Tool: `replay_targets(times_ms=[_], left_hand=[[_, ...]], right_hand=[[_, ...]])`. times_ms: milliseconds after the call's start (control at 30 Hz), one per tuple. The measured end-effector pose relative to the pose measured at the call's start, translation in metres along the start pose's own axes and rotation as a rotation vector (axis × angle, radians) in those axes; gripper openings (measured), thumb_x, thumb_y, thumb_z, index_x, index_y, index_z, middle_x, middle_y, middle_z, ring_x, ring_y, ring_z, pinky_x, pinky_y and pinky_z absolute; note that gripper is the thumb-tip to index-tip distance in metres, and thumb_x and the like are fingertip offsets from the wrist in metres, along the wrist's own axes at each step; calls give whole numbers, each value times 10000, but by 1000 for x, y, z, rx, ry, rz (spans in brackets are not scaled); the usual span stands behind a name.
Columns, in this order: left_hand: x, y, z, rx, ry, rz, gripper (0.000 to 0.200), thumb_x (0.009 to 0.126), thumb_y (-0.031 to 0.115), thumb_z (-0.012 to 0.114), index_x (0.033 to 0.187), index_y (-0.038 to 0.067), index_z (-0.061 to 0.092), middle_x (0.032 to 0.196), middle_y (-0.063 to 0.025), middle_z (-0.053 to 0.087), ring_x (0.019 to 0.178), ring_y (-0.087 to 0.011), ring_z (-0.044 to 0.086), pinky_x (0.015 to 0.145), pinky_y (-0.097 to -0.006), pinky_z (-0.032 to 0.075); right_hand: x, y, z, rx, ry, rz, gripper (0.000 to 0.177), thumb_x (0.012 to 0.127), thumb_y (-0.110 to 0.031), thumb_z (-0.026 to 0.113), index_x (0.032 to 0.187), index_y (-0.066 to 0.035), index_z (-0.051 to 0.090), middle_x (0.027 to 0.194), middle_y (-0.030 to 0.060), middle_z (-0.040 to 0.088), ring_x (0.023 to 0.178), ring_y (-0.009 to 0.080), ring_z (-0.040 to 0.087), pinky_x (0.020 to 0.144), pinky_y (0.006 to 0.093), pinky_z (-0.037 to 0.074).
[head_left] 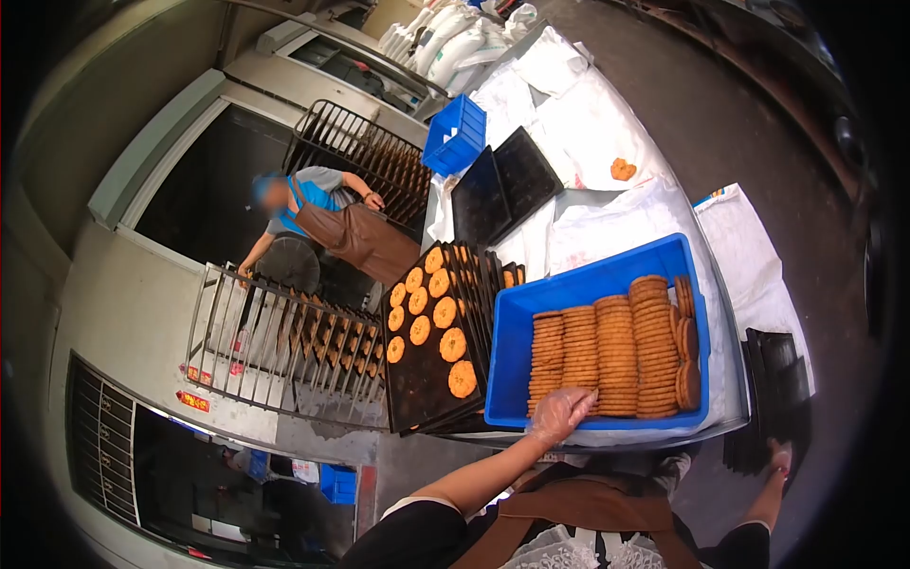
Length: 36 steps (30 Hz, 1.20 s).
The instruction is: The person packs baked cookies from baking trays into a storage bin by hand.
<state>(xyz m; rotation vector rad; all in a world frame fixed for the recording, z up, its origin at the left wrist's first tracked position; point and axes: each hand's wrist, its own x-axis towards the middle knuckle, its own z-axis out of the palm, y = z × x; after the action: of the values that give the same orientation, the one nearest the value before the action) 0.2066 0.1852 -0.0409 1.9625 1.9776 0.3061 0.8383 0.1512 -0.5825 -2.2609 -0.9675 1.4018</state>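
Observation:
My left hand [561,414], in a clear plastic glove, is at the near left corner of a blue crate [593,284]. Its fingers are closed at the end of a cookie row; whether a cookie is between them is hidden. Rows of round brown cookies [616,356] stand on edge inside the crate. Far to the right, my right hand [780,457] touches a stack of dark trays [777,389] low beside the table, its fingers blurred. Left of the crate, a tilted pile of black trays [417,384] carries flat cookies [454,344] on top.
A co-worker [346,223] in a brown apron stands between two metal racks [284,351] of trays. Two black trays [507,185], a small blue crate [455,135] and one cookie piece [623,170] lie on the white-covered table [607,123]. White sacks [455,43] are piled beyond.

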Motion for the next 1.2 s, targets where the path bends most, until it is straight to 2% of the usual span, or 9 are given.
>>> replay_targets(times_ms=[100,333,500,600,667,733,967,1133,1200], left_hand=[[-1,-1,1,-7,37,23,297,1092,315,662,1105,52,799,1056,-159,797,990,-392,750,858,-475,594],[-4,-4,6,28,84,17,283,1083,304,676,1096,50,800,1037,-159,794,967,-391,750,845,-480,591],[-4,-5,8,13,139,45,301,1077,344,682,1060,68,799,1009,-153,789,938,-386,751,804,-488,591],[-5,-9,8,14,141,61,284,1081,313,688,1078,53,802,1023,-163,796,940,-388,753,823,-490,591],[-5,-8,6,-11,149,67,287,1082,318,687,1077,56,803,1021,-163,796,937,-387,753,816,-491,592],[-6,-7,4,-37,155,78,290,1084,324,687,1075,59,804,1020,-163,797,934,-386,754,809,-492,593],[-10,-10,2,-150,202,141,300,1089,335,672,1069,67,806,994,-166,787,917,-384,748,792,-488,586],[-16,-20,-3,-308,217,222,281,1076,297,698,1075,36,803,1002,-170,793,915,-383,756,802,-470,593],[-19,-27,-2,-357,191,224,292,1083,288,688,1132,20,792,1038,-176,794,916,-378,762,811,-458,601]], right_hand=[[-1,5,2,-131,96,-34,869,943,-372,837,1566,124,489,1498,329,644,1404,457,615,1188,470,469],[-53,-70,-15,-313,134,24,829,937,-342,848,1546,119,525,1467,324,667,1396,439,627,1190,480,480],[-68,-73,-11,-316,180,-45,745,901,-168,874,1514,120,564,1364,307,724,1252,391,706,1092,429,530],[-38,-16,12,-130,251,-142,689,886,-98,867,1476,125,592,1288,297,746,1177,357,723,1051,414,538],[-49,-19,12,-157,277,-169,599,882,-56,826,1422,111,628,1226,290,755,1131,372,730,1030,424,549],[-54,10,19,-166,453,-304,496,906,-31,755,1376,90,656,1219,281,749,1141,398,721,1021,448,549],[-131,10,17,65,398,-135,386,961,-53,667,1329,60,691,1321,272,730,1227,408,702,1045,481,544],[-105,-64,-15,644,344,-232,355,994,-70,663,1328,36,718,1307,233,750,1190,385,726,1047,470,562],[-179,-207,-51,87,519,-701,366,1017,-127,667,1345,29,716,1293,204,758,1198,362,728,1075,459,556]])
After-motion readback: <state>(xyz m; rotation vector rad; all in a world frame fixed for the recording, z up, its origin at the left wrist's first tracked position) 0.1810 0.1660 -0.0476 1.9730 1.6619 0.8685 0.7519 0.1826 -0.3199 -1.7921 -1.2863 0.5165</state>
